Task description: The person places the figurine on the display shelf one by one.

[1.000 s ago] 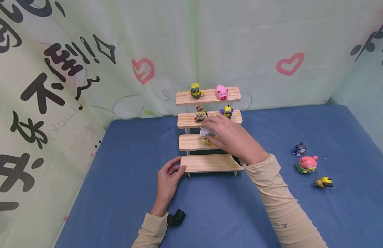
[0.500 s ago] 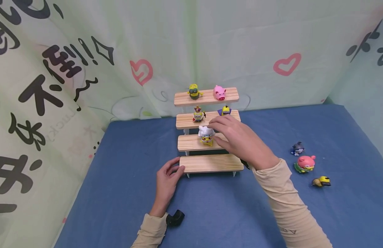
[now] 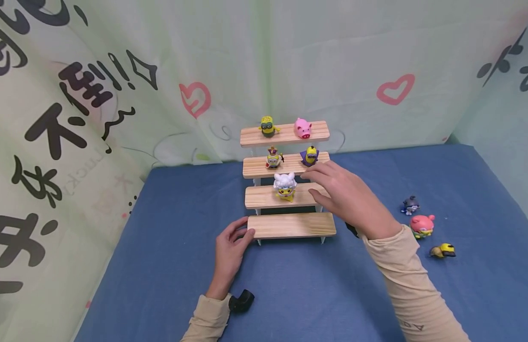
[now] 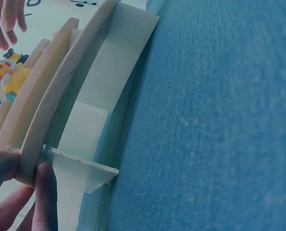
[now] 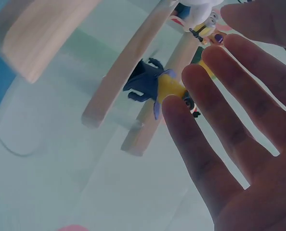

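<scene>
My left hand (image 3: 231, 254) pinches the left end of the lowest board of a four-step wooden display stand (image 3: 289, 225). In the left wrist view, the thumb and a finger grip the board's end (image 4: 30, 163). On the second step from the bottom stands a yellow figurine with a white fluffy hood (image 3: 285, 186), upright and untouched. Just right of it, my right hand (image 3: 353, 197) hovers over the stand's right side. Its fingers are spread with nothing between them in the right wrist view.
Higher steps carry a green-yellow minion (image 3: 267, 127), a pink pig (image 3: 303, 128), a crowned minion (image 3: 273, 158) and a purple-caped minion (image 3: 310, 156). On the blue cloth at right lie a grey figurine (image 3: 410, 205), a pink-and-green figurine (image 3: 422, 225) and a yellow-brown figurine (image 3: 442, 250).
My right hand has let go of the white-hooded figurine and moved away to the right. The figurine stays standing on its step. My left hand keeps its grip on the stand.
</scene>
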`<action>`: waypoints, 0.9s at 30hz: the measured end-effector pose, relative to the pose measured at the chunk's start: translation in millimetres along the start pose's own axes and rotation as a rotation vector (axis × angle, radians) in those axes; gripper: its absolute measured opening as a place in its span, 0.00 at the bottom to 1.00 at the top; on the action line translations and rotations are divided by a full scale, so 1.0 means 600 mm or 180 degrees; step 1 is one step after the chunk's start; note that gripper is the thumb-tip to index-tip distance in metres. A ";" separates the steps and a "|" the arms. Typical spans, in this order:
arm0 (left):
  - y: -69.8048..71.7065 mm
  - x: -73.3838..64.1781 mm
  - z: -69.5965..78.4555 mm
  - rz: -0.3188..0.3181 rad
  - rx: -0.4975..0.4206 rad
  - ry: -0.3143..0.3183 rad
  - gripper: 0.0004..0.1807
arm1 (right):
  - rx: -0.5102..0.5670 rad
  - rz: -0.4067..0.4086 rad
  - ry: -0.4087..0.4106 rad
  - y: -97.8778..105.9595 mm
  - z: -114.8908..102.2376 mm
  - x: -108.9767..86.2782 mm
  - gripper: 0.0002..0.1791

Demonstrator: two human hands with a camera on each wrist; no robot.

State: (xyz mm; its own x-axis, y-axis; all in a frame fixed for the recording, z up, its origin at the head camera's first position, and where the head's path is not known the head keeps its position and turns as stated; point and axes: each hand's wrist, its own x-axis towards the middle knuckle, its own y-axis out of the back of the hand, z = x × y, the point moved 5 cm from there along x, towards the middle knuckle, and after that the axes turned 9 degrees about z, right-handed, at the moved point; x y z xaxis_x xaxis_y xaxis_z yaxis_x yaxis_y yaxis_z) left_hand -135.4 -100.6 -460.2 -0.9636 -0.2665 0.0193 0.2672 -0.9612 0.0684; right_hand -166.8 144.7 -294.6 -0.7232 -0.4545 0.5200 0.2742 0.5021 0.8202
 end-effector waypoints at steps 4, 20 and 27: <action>0.000 -0.001 0.000 -0.0014 0.0014 -0.0010 0.23 | -0.0041 0.0006 0.0008 0.002 0.008 -0.010 0.20; 0.000 0.000 0.000 -0.0008 -0.0047 -0.0021 0.22 | -0.0251 0.0065 -0.0043 0.013 0.038 -0.049 0.19; 0.000 0.001 0.000 0.0004 -0.0042 -0.0055 0.22 | -0.0337 0.0041 -0.0107 0.019 0.048 -0.064 0.21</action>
State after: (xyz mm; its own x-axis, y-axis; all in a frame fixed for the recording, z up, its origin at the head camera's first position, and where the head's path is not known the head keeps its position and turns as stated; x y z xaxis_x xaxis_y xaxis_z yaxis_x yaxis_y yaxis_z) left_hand -135.9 -100.7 -460.1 -0.9631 -0.2666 0.0366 0.2683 -0.9617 0.0551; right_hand -154.4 189.0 -312.2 -0.7396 -0.4227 0.5238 0.3477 0.4263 0.8351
